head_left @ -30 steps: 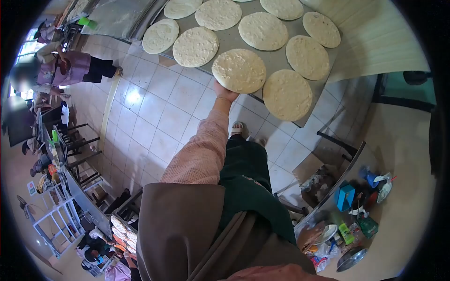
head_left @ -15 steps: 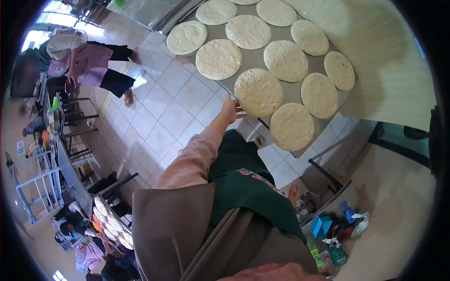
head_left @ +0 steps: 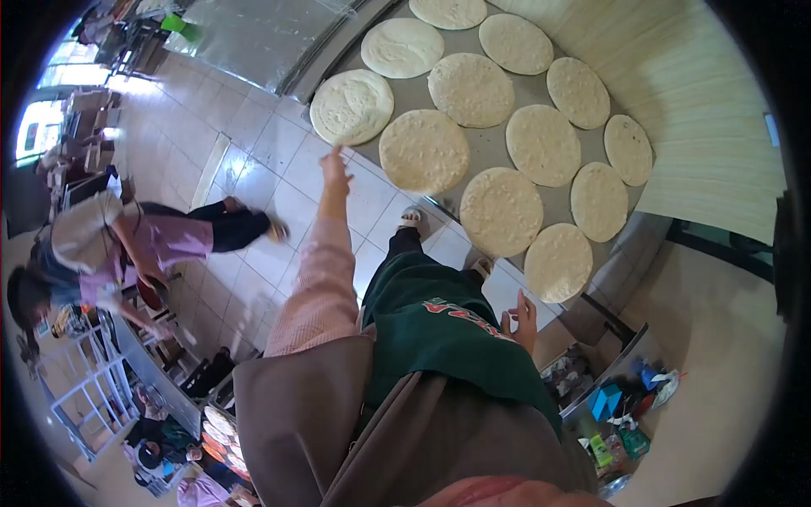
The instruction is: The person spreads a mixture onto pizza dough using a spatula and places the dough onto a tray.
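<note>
My left hand [head_left: 335, 171], at the end of a pink sleeve, reaches up beside the near left edge of a large grey tray [head_left: 481, 139]. Its fingers are stretched out and hold nothing. The fingertips are just below a pale round flatbread [head_left: 351, 107] at the tray's left corner; whether they touch it I cannot tell. Several flat rounds with bumpy tops, such as this flatbread [head_left: 424, 152], lie apart on the tray. My right hand [head_left: 520, 323] hangs low beside my green apron [head_left: 448, 338], fingers apart, below the nearest flatbread [head_left: 558, 263].
A pale wooden panel [head_left: 676, 76] runs along the tray's right side. At left, a person in a pink apron [head_left: 160, 245] walks on the tiled floor [head_left: 245, 152]. Farther back stand a white metal rack [head_left: 93, 389] and more people. Bottles [head_left: 601, 448] stand at lower right.
My left hand has moved along the tray edge toward its left corner. My right hand has come into view. The person in the pink apron has moved closer, and the whole view has shifted.
</note>
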`<state>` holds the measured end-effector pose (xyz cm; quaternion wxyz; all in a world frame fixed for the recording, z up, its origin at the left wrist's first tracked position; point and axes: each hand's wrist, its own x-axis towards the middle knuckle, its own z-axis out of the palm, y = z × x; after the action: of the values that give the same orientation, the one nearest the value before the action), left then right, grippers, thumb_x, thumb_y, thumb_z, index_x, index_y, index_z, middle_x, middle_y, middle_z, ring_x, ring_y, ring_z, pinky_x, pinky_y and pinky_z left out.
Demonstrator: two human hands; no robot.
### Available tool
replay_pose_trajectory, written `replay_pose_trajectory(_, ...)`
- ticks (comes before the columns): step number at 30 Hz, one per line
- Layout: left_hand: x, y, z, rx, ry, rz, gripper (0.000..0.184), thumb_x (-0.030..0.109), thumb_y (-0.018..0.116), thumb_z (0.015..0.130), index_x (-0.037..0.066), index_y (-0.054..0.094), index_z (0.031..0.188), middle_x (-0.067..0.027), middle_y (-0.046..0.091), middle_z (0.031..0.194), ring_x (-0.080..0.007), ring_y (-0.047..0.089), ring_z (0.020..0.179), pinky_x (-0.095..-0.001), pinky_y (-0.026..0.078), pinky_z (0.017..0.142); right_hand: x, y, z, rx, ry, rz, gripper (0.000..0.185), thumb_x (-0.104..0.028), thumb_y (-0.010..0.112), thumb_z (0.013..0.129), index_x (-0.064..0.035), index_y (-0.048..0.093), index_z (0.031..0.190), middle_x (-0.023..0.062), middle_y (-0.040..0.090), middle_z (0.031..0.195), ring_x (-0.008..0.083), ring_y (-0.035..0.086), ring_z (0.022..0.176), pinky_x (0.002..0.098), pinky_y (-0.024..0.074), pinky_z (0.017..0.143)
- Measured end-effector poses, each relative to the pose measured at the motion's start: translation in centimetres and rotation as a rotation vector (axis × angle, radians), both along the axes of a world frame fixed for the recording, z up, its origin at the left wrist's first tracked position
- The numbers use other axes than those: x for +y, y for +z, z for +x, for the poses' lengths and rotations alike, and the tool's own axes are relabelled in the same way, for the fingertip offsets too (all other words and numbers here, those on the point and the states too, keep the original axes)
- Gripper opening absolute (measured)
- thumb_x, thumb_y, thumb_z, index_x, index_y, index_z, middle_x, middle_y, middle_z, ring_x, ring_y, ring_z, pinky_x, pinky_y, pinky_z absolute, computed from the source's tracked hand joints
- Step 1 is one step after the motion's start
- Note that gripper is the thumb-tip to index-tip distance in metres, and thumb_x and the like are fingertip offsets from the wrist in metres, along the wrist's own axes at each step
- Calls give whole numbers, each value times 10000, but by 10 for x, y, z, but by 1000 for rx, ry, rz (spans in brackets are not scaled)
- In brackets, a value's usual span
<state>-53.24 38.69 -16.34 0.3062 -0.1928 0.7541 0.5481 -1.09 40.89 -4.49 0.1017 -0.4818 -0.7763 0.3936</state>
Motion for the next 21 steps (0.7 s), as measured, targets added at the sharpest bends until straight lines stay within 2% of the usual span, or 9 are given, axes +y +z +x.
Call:
replay_pose_trajectory(2,9,-5,-41,37,135,-40,629,457,657,796,61,452,1240,-127,565,1018,-296,577,925,-510,481,775,-7,4,-34,30,20,-25,636,-24,631,837,-92,405,1427,162,493,1245,242,629,866,335,536,743)
replay_pose_trajectory(4,23,1,-67,-157,180,272,610,424,688,791,79,470,1245,-158,568,1105,-310,562,962,-532,455,818,-11,13,-61,16,6,5,654,-11,639,831,-91,398,1434,146,500,1232,212,617,846,314,524,735)
replay_pose_trajectory(6,30,1,-69,-141,137,192,598,407,693,796,77,479,1247,-163,559,1155,-312,555,1000,-534,445,837,-21,18,-73,2,-12,29,673,1,648,826,-90,391,1440,131,507,1219,181,605,827,293,513,726)
replay_pose_trajectory(8,36,2,-72,-109,91,124,586,390,697,801,74,487,1248,-167,551,1205,-314,547,1038,-535,434,856,-26,18,-80,0,-80,-17,635,-39,633,847,-91,395,1433,157,493,1244,243,629,870,341,527,751)
replay_pose_trajectory(12,26,-6,-90,-21,-16,472,552,311,646,831,76,469,1297,-134,532,1277,-324,527,1147,-556,439,892,-41,16,-76,3,-208,-11,619,-35,624,850,-84,402,1425,154,492,1243,251,623,891,348,525,766)
replay_pose_trajectory(14,33,36,-81,-36,-25,856,614,275,623,826,99,410,1374,-145,510,1322,-359,487,1217,-604,399,980,-46,19,-69,31,-259,-2,601,-39,612,853,-87,412,1417,156,490,1243,260,616,909,350,522,776)
replay_pose_trajectory(15,33,50,-83,-60,-90,920,690,268,619,812,100,350,1425,-150,481,1365,-383,438,1274,-631,342,1041,-50,19,-62,25,-311,10,601,-39,612,853,-87,412,1417,156,490,1243,260,616,909,350,522,776)
replay_pose_trajectory(19,36,90,-68,175,-61,977,639,293,631,746,11,505,1305,-174,460,1389,-365,402,1303,-594,332,1059,-78,23,-27,-1,-490,54,581,-71,595,866,-103,411,1416,156,488,1251,281,615,916,355,520,786)
replay_pose_trajectory(21,50,150,-13,239,-73,1167,710,352,644,749,60,449,1366,-175,426,1424,-371,383,1319,-568,304,1099,-97,29,-1,2,-533,124,567,-73,594,865,-99,424,1406,150,489,1252,277,619,904,364,523,768)
